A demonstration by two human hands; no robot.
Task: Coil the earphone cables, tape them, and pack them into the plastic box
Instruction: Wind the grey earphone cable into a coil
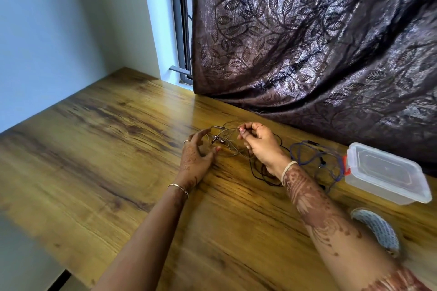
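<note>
A thin grey earphone cable (226,140) hangs in loose loops between my two hands above the wooden table (118,149). My right hand (259,144) pinches the cable near the top of a loop. My left hand (197,151) is beside the loops with fingers spread, its fingertips touching the cable. A black earphone cable (264,172) lies tangled on the table under my right wrist. A blue earphone cable (314,158) lies to its right, next to the clear plastic box (387,172), whose lid is on. A tape roll (378,231) lies near my right forearm.
A dark leaf-patterned curtain (319,42) hangs over the table's far edge behind the box. A window frame (183,30) and wall stand at the back left. The table's left edge runs diagonally toward the near left corner.
</note>
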